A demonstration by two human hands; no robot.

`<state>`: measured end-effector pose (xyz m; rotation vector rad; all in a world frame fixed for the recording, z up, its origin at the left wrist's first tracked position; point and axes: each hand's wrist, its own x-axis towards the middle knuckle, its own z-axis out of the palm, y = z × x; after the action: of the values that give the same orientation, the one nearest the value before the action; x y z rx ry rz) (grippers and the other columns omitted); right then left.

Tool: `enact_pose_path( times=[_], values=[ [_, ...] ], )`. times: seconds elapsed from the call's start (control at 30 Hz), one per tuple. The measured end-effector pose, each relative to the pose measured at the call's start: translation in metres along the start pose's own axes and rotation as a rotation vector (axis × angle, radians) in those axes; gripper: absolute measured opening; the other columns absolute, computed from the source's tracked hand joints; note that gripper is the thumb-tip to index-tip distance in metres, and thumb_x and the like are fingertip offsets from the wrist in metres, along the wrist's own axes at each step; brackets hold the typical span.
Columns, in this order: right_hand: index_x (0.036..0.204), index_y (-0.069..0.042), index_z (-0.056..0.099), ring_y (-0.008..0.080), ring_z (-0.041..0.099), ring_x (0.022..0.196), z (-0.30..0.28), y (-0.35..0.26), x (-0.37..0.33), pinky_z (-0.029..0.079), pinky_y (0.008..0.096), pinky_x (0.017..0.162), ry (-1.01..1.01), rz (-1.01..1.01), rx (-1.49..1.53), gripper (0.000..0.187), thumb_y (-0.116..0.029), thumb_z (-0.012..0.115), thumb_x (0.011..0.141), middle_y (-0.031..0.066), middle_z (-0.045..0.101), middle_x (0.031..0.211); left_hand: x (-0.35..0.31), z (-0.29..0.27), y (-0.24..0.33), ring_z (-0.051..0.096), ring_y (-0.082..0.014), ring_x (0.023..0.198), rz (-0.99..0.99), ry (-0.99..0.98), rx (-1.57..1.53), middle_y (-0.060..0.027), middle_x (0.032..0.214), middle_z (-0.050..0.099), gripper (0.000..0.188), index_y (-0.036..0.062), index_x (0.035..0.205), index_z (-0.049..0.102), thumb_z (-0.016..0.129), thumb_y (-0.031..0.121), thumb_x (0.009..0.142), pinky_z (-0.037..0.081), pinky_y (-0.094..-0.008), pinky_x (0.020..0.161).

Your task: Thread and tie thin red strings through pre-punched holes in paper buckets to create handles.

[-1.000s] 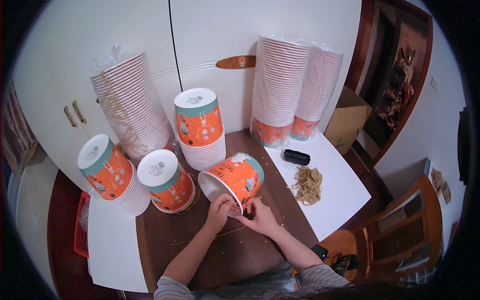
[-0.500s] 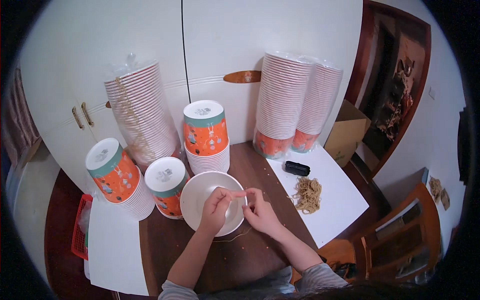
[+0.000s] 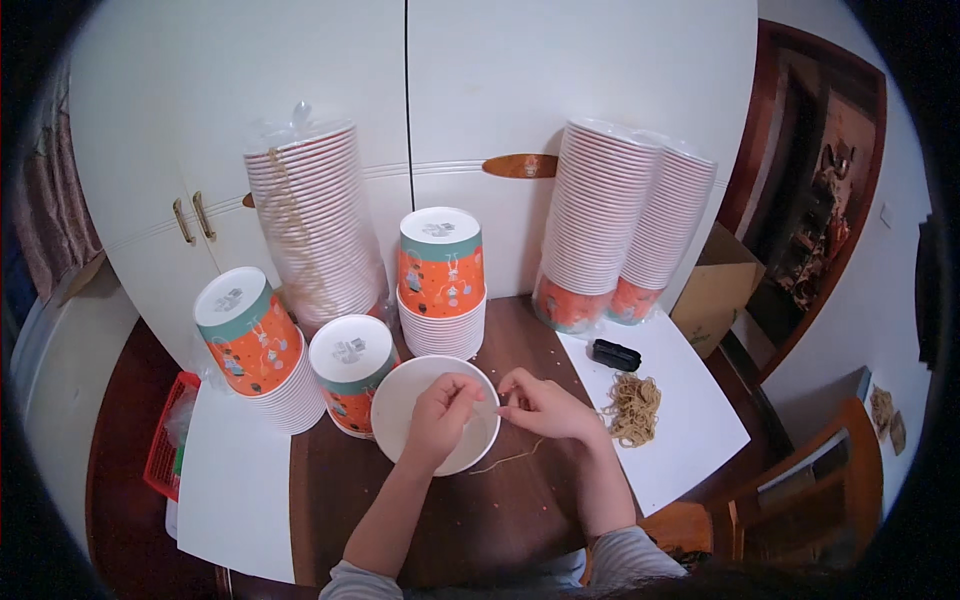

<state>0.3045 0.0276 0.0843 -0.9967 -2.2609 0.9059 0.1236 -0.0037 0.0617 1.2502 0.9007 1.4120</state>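
Note:
A white paper tub [image 3: 392, 408] stands with its mouth up on the dark brown table. Over its mouth is my left hand [image 3: 447, 410], fingers curled and thumb against them; whatever they hold is too small to make out. My right hand [image 3: 545, 408] is at the tub's right rim, thumb and index finger closed in a pinch. A thin tan string [image 3: 508, 459] runs across the table up to the underside of my right hand. Upside-down stacks of orange and green patterned tubs stand near: a short one [image 3: 352, 352], a left one [image 3: 250, 345] and a back one [image 3: 441, 270].
Tall plastic-wrapped tub stacks rise at the back left [image 3: 310, 220] and back right [image 3: 603, 210]. A black case [image 3: 616, 355] and a tangle of tan string [image 3: 633, 410] lie on the white board [image 3: 690, 430]. A wooden chair [image 3: 800, 490] is at the right, a red basket [image 3: 165, 455] at the left.
My hands have come apart; the right moved away rightward to the tub's rim, while the left stays over the mouth with its fingers curled. The whole view has shifted slightly.

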Motion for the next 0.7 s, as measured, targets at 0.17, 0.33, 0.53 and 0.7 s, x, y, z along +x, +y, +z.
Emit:
enact_pose_path(
  times=[0.17,0.33,0.53,0.7],
  values=[
    [0.092,-0.005,0.046,0.0050,0.050,0.063,-0.015,-0.010,-0.013,0.040,0.0200,0.056,0.016,0.050,0.180,0.018,-0.010,0.057,0.079,-0.0009,0.054,0.071,0.000,0.005,-0.013,0.044,-0.0014,0.057,0.062,-0.030,0.208,0.0036,0.067,0.054,0.012,-0.0014,0.088,0.060,0.057,0.009,0.082,0.036,-0.0172,0.051],
    [0.092,-0.005,0.048,0.0030,0.049,0.070,-0.011,-0.001,-0.017,0.040,0.0185,0.061,0.025,-0.055,0.355,0.011,-0.004,0.052,0.082,-0.0024,0.054,0.077,-0.008,0.011,-0.008,0.052,-0.0055,0.061,-0.095,-0.166,0.141,-0.0022,0.069,0.059,0.012,-0.0015,0.087,0.060,0.058,0.007,0.079,0.042,-0.0208,0.055],
    [0.083,-0.003,0.055,0.0108,0.051,0.064,-0.009,0.009,-0.013,0.041,0.0224,0.056,0.102,-0.254,0.286,0.005,-0.003,0.052,0.078,0.0029,0.052,0.071,-0.010,0.015,-0.009,0.050,-0.0036,0.059,0.085,-0.267,0.392,-0.0012,0.067,0.058,0.013,-0.0004,0.086,0.061,0.061,0.010,0.078,0.040,-0.0199,0.052],
    [0.085,-0.002,0.059,0.0200,0.056,0.075,-0.011,-0.004,-0.017,0.045,0.0261,0.061,0.162,-0.335,-0.024,0.012,-0.004,0.055,0.074,0.0088,0.056,0.083,-0.008,0.001,-0.008,0.055,-0.0065,0.066,-0.087,-0.249,0.151,-0.0034,0.077,0.061,0.016,-0.0023,0.091,0.060,0.059,0.010,0.081,0.045,-0.0199,0.060]
  ],
)
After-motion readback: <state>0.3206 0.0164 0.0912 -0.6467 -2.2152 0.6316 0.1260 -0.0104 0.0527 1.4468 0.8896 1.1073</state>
